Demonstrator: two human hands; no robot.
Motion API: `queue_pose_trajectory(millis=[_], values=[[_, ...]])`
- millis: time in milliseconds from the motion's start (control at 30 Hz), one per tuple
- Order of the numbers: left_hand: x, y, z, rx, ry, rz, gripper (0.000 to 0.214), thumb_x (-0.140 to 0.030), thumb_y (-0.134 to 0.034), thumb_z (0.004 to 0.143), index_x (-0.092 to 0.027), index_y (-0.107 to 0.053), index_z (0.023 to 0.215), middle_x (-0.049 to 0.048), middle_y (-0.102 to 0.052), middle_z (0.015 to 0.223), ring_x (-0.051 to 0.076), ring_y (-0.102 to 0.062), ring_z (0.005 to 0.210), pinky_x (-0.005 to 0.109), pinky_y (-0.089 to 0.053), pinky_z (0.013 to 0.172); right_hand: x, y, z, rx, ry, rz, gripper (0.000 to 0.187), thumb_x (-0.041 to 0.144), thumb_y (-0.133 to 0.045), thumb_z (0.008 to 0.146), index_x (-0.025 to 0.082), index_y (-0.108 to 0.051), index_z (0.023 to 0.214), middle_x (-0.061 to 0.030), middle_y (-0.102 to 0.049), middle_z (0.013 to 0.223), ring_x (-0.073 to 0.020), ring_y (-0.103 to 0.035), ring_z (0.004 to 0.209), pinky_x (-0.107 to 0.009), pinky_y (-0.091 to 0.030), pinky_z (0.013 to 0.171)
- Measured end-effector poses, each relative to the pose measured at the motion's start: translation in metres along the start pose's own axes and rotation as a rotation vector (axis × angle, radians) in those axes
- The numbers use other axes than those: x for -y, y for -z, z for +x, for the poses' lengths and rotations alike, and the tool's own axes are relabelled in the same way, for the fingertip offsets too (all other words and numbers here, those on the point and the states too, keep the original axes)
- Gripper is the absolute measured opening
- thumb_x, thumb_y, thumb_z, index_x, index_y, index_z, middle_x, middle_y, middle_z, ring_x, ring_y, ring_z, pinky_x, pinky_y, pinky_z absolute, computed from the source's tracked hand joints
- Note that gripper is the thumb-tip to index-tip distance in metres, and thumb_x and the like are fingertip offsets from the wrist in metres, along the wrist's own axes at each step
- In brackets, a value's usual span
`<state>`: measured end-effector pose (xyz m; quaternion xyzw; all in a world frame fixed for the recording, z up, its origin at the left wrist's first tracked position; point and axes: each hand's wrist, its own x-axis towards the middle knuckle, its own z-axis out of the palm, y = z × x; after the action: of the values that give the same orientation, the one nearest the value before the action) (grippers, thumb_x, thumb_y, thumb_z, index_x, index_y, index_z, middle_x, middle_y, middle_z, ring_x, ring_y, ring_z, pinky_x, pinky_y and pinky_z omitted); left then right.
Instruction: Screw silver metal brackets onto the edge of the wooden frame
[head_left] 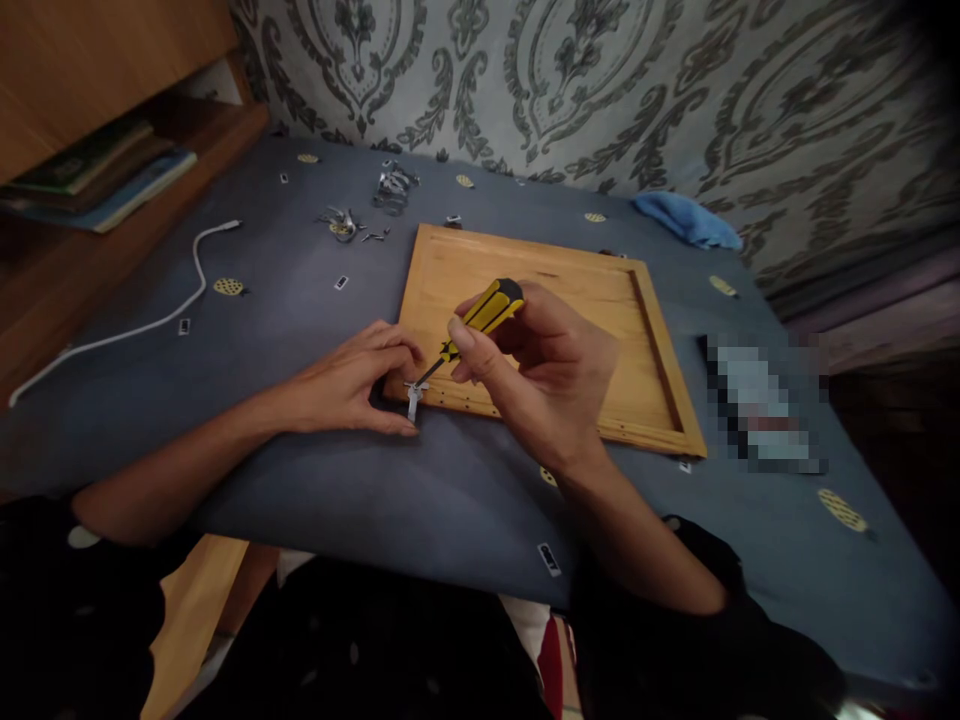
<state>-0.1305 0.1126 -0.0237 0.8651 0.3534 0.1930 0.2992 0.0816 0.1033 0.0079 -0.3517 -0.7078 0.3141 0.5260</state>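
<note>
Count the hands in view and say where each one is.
2. The left hand is beside the small metal piece at the wooden panel's near left corner; the right hand holds the yellow and black screwdriver over the panel.

The person is wearing a black top (360, 630) with scattered pale spots, its front darkening into shadow at the near edge. The left sleeve (112, 600) is hanging loose and full, ending on the forearm with a large white dot (82, 537) showing near the hem. The right sleeve (690, 640) is bunching in soft folds, another pale dot (673, 523) marking its far edge. Both forearms are emerging bare.
</note>
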Motion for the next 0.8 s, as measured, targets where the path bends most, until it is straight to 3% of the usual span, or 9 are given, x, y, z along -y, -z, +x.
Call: queue_pose_trajectory(millis=[533,800], values=[[0.0025,-0.0014,-0.0002,-0.006,-0.022,0.005,0.043,-0.057,-0.077,0.080,-0.020,-0.058,0.092,0.0074,-0.060,0.118,0.026,-0.052,0.111,0.039,-0.045,0.097,-0.0061,-0.0015,-0.0013,0.026,0.027,0.000,0.026,0.040,-0.079,0.086,0.022,-0.060,0.080,0.0020,-0.057,0.076,-0.0103,-0.056,0.059,-0.027,-0.050,0.053],[0.0035,-0.0024,-0.0011,-0.017,-0.056,0.020,0.042,-0.055,-0.075,0.082,-0.019,-0.058,0.094,0.0073,-0.060,0.118,0.025,-0.051,0.112,0.039,-0.043,0.099,-0.0092,-0.0022,-0.0016,0.007,0.130,-0.093,0.029,0.038,-0.077,0.088,0.022,-0.056,0.077,0.0038,-0.054,0.070,-0.0103,-0.055,0.060,-0.026,-0.047,0.054]])
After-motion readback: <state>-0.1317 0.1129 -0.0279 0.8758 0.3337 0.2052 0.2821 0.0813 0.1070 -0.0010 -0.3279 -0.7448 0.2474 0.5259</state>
